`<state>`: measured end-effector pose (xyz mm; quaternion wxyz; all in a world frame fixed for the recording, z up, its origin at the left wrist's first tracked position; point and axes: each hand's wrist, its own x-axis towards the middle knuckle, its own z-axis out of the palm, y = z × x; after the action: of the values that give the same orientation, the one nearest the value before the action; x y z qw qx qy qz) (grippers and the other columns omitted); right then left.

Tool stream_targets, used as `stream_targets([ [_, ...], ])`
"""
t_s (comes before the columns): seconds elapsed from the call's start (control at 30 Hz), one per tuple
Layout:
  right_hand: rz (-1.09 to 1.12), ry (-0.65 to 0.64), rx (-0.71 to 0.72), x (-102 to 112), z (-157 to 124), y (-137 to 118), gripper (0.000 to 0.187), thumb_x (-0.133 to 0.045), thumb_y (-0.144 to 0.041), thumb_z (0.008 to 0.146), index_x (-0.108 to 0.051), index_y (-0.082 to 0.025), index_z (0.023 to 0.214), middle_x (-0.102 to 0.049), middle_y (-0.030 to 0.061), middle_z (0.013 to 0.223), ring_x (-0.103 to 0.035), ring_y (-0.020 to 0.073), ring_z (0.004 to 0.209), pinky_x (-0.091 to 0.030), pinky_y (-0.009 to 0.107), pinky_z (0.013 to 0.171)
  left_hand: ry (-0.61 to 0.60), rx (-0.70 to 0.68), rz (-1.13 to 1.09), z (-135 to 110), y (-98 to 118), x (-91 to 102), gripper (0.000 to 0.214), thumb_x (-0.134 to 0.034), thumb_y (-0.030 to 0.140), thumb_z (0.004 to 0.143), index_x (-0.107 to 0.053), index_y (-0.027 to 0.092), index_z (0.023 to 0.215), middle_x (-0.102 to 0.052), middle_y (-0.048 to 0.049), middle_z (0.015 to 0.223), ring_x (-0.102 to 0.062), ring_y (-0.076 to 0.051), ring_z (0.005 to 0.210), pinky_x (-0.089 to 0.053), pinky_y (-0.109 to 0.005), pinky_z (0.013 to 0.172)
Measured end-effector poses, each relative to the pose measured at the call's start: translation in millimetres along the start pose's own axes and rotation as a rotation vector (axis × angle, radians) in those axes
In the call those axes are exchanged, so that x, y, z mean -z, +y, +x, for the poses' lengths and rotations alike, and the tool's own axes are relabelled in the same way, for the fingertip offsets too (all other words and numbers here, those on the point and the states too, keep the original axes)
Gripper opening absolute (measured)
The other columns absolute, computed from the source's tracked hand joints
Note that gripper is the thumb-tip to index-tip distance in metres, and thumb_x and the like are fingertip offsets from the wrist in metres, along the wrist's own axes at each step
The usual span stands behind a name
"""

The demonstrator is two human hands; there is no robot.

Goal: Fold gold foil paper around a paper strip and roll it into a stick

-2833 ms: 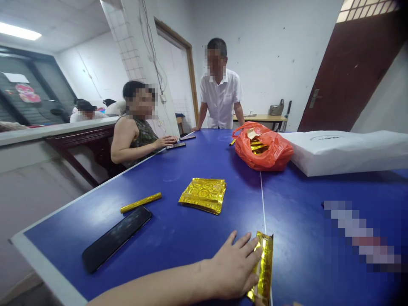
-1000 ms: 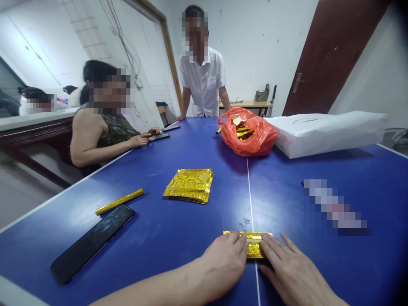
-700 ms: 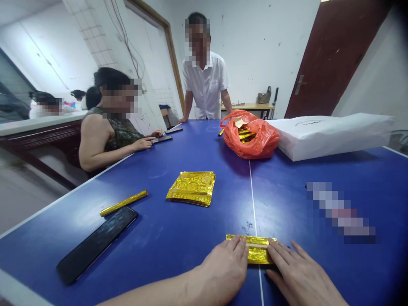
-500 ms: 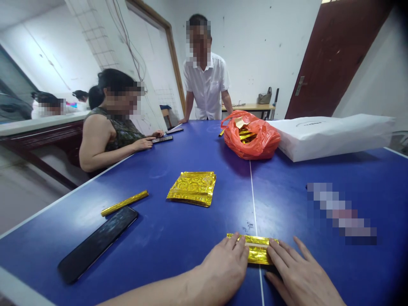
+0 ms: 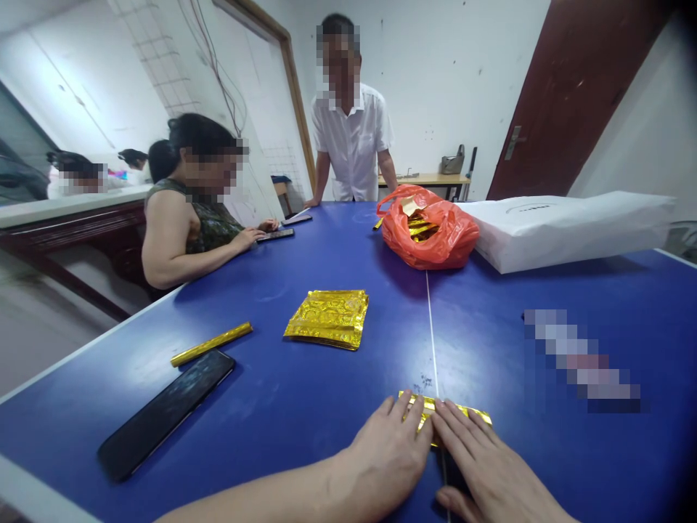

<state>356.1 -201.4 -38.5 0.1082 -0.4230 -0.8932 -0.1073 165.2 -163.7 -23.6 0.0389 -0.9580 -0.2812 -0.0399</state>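
Observation:
A shiny gold foil sheet, partly folded, with a pale strip along it (image 5: 429,408), lies on the blue table near its front. My left hand (image 5: 390,444) presses flat on its left part, fingers stretched out. Beside it, my right hand (image 5: 482,461) rests flat over the right part, fingers extended and thumb apart. The two hands nearly meet and hide most of the foil. Farther off lies a stack of gold foil sheets (image 5: 327,319). To its left is a rolled gold foil tube (image 5: 212,343).
A black phone (image 5: 166,414) lies at the left. Toward the back stand a red plastic bag (image 5: 430,232) holding gold pieces and a white paper bag (image 5: 566,232). A blurred-out item (image 5: 582,359) is at right. One person sits at left with a phone (image 5: 276,234); another stands behind the blue table (image 5: 261,407).
My right hand has slid left, closer to my left hand, and now covers more of the foil. The foil has shifted slightly right and tilted.

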Motion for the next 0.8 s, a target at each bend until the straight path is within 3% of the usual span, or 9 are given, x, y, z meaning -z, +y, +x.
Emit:
stream_targets([
  [0.33, -0.06, -0.182, -0.171, 20, -5, 9, 0.055, -0.061, -0.036, 0.069, -0.057, -0.004, 0.114, -0.056, 0.0227, 0.114, -0.058, 0.0334, 0.099, -0.05, 0.047, 0.082, -0.179, 0.148, -0.049, -4, 1, 16.0, 0.041, -0.034, 0.025, 0.091, -0.038, 0.022, 0.132, -0.04, -0.0178, 0.133, -0.041, -0.036, 0.118, -0.042, -0.049, 0.088],
  [0.57, -0.102, -0.134, -0.144, 16, -7, 7, 0.05, -0.057, -0.031, 0.07, -0.058, -0.003, 0.111, -0.057, 0.0246, 0.112, -0.058, 0.0331, 0.099, -0.05, 0.049, 0.081, -0.293, 0.213, -0.086, -4, 4, 26.0, 0.043, -0.037, 0.024, 0.09, -0.036, 0.026, 0.133, -0.035, -0.02, 0.135, -0.038, -0.041, 0.118, -0.04, -0.054, 0.087],
  [0.7, -0.135, -0.08, -0.13, 16, -6, 8, 0.043, -0.055, -0.03, 0.072, -0.06, -0.007, 0.108, -0.062, 0.0209, 0.108, -0.061, 0.0311, 0.095, -0.05, 0.05, 0.08, -0.304, 0.229, -0.096, -3, -2, 33.6, 0.042, -0.043, 0.021, 0.087, -0.039, 0.023, 0.129, -0.038, -0.0203, 0.132, -0.044, -0.037, 0.114, -0.046, -0.047, 0.081],
  [0.8, -0.153, -0.03, -0.151, 19, -3, 8, 0.039, -0.056, -0.028, 0.072, -0.061, -0.01, 0.105, -0.065, 0.0171, 0.103, -0.063, 0.0287, 0.088, -0.051, 0.049, 0.077, -0.281, 0.262, -0.186, -1, -12, 42.0, 0.037, -0.041, 0.023, 0.088, -0.042, 0.021, 0.124, -0.053, -0.0151, 0.116, -0.06, -0.026, 0.089, -0.051, -0.038, 0.068],
])
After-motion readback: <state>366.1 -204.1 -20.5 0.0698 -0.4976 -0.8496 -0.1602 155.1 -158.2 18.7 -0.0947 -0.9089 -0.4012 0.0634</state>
